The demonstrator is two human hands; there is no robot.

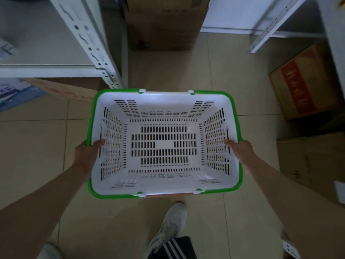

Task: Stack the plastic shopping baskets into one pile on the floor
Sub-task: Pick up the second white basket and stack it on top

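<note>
Basket: one white slotted plastic shopping basket point(164, 144) with a green rim, open side up, seen from straight above. It sits centred in the aisle between the two arms, over the tile floor.
Under the basket: red and dark colour shows through the slots and a thin reddish strip peeks out along the near edge; whether that is another basket below, cannot tell.
Height: cannot tell if the basket hangs in the air or already rests on something.
Left hand point(87, 152): on the basket's left rim, near the middle of that side. Thumb lies over the rim onto the inner wall; the other fingers are hidden on the outside. Closed round the rim, holding the basket.
Right hand point(240, 150): same grip on the right rim, thumb inside, the rest of the fingers hidden outside. Holding the basket.
Handles: green, folded down flat along the rim, with white hinge clips at the far and near edges.
Floor point(37, 146): beige tiles, dim light.
Shelving: white metal rack post point(89, 42) far left; another white rack point(276, 21) far right.
Boxes: brown cardboard box point(164, 23) straight ahead; a box with red print point(302, 85) to the right.
Feet: a pale sneaker point(171, 225) just near side of the basket.
</note>
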